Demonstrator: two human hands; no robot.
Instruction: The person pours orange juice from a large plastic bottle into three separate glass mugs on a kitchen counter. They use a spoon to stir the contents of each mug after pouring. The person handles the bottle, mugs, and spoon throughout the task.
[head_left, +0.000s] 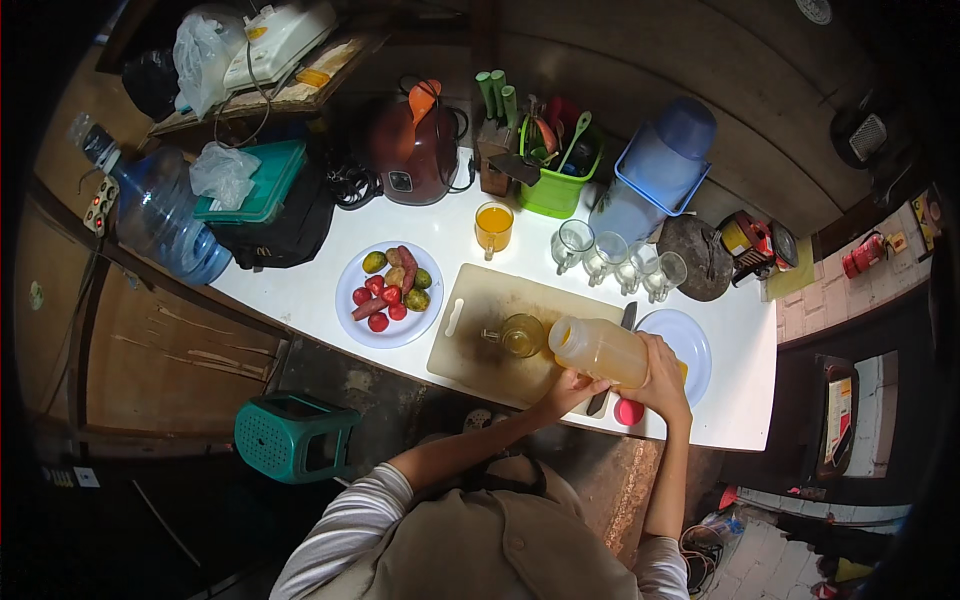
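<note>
Both my hands hold a translucent plastic bottle (600, 349) of orange liquid, tilted with its uncapped mouth to the left. My right hand (660, 379) grips its base end; my left hand (571, 391) supports its lower side. Left of the mouth, a clear glass mug (523, 335) stands on the cutting board (469, 360), with a little yellowish tint at its bottom. Whether liquid is flowing cannot be made out. A knife (598, 403) lies partly hidden beneath the bottle. Near my right wrist is a pink-red lid (628, 412). A pale blue plate (696, 337) sits behind my right hand.
A plate (349, 322) of fruit and tubers stands left of the board. Behind are a mug of orange drink (493, 229), several empty glass mugs (606, 255), a green utensil basket (551, 195) and a knife block (495, 161). A green stool (274, 439) stands on the floor.
</note>
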